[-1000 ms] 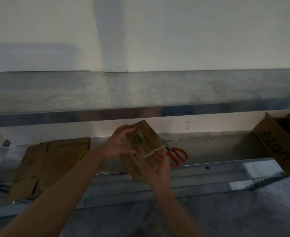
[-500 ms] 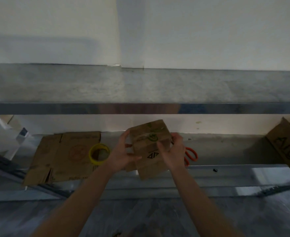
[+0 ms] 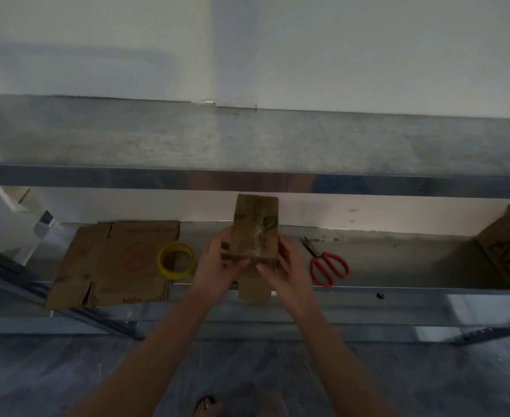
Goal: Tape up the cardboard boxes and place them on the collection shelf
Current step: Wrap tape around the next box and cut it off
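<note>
A small brown cardboard box [image 3: 255, 227] with green print and a strip of clear tape along its top is held upright in front of the lower shelf. My left hand [image 3: 220, 267] grips its left side and my right hand [image 3: 290, 267] its right side, thumbs pressing the near edge. A loose flap [image 3: 253, 291] hangs down below the hands. A yellow roll of tape [image 3: 176, 260] lies on the lower shelf [image 3: 398, 260] just left of the box. The wide grey upper shelf [image 3: 247, 145] stretches across above the box.
Flattened cardboard boxes [image 3: 118, 263] lie on the lower shelf at the left. Orange-handled scissors [image 3: 326, 264] lie to the right of my hands. A large open brown box [image 3: 509, 254] with black lettering stands at the far right. A foot [image 3: 205, 406] shows on the grey floor.
The box has been turned from tilted to upright with its long side pointing away. My right hand moved from under it to its right side. The view shifted left, showing the tape roll.
</note>
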Available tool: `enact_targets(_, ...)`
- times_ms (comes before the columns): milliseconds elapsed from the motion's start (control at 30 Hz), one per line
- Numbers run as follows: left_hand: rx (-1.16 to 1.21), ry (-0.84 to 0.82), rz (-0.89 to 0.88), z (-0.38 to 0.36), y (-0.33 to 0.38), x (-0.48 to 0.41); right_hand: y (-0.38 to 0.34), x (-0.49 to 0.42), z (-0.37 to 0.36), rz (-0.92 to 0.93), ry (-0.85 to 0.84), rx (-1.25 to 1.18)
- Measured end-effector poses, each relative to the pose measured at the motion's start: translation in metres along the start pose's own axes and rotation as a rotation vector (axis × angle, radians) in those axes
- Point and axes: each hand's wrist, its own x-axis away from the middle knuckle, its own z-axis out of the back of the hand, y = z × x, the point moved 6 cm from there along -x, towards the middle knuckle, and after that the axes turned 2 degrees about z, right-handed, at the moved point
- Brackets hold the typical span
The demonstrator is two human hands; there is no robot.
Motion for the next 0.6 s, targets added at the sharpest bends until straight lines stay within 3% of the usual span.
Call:
enact_targets(167, 0.055, -0.027, 0.002, -0.011, 0.005, -0.004, -0.004, -0.025, 0.02, 0.064, 0.018, 0.273)
enact_targets(400, -0.151, -0.114, 0.034, -0.019, 0.014, -0.024, -0.002, -0.039, 0.03, 0.01, -0.047, 0.334)
enact_targets(600, -0.425, -0.211, -0.105, -0.004, 0.022, -0.007, -0.025, -0.023, 0.037, 0.149, -0.052, 0.721)
